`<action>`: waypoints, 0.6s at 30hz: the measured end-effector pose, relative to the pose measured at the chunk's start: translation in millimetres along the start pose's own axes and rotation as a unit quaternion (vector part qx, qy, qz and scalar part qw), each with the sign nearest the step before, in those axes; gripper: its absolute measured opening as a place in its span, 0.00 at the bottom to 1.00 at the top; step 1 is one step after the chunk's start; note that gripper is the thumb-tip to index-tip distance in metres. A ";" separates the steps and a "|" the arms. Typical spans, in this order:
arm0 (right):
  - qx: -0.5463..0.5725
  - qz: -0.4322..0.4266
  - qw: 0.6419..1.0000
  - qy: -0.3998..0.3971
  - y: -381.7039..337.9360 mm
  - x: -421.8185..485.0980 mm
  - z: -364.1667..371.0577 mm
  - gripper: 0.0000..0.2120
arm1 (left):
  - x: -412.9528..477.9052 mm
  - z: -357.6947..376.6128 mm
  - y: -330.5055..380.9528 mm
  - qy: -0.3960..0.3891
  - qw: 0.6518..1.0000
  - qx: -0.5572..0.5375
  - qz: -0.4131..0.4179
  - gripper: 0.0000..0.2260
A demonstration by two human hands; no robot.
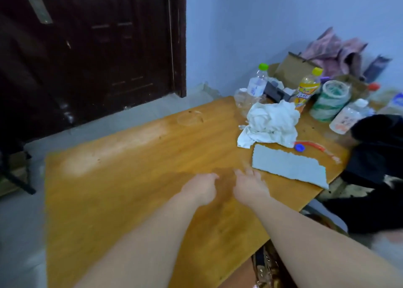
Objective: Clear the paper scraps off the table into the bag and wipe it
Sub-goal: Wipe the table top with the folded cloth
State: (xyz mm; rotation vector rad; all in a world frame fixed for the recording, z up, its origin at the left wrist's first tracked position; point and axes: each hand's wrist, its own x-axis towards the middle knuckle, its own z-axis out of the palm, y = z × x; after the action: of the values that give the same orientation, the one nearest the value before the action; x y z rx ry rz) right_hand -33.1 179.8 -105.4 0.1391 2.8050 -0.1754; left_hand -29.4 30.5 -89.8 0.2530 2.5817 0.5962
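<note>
Most of the table [130, 200] looks bare, but white scraps [270, 124] and the gray cloth [287, 165] wait untouched; the right hand [250, 184] is spread and empty, and I cannot tell if the curled left hand [200, 188] holds anything.

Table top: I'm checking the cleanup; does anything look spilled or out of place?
A darker, damp-looking patch sits mid-table, like a spill. A loose blue cap lies beside the grey cloth, and a faint ring mark shows near the far edge.
</note>
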 end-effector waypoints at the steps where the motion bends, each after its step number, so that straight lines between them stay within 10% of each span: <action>1: -0.007 0.001 1.000 0.012 10.3 4.7 0.0 0.28 | 5.1 2.7 5.5 -0.001 1.000 0.000 0.008 0.25; 18: 0.068 0.099 0.992 0.033 158.9 75.6 -7.0 0.26 | 91.8 46.2 109.3 0.075 0.997 0.023 0.004 0.20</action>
State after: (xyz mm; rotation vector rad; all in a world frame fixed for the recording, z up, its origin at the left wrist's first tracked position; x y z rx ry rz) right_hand -88.0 343.4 -140.2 0.4617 2.8212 -0.3200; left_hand -78.9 170.0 -114.2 0.2437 2.7423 0.5791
